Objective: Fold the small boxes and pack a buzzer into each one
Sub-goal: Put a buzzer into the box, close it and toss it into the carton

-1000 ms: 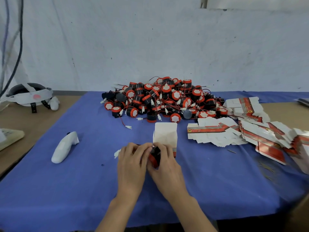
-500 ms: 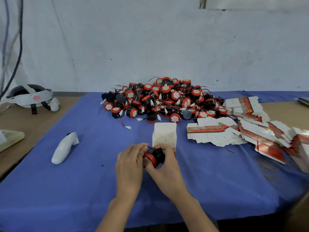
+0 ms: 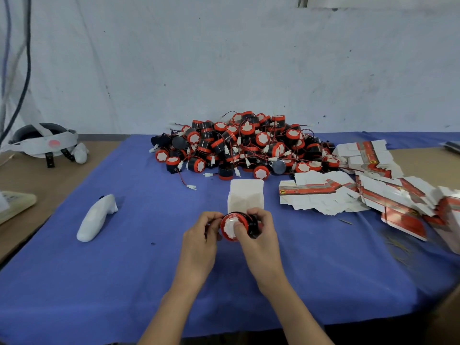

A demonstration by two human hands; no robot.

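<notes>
You pinched the round black, red-rimmed buzzer (image 3: 234, 226) between your left hand (image 3: 201, 242) and your right hand (image 3: 260, 236), thumb across its white face, just at 6 o'clock of the open white cardboard box (image 3: 246, 195), probably lining it up to slide in.

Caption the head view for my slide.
Left hand and right hand hold a buzzer before an open box, buzzer pile behind.

A scuffed white wall (image 3: 224, 58) rises behind a blue-clothed wooden table (image 3: 74, 282).
</notes>
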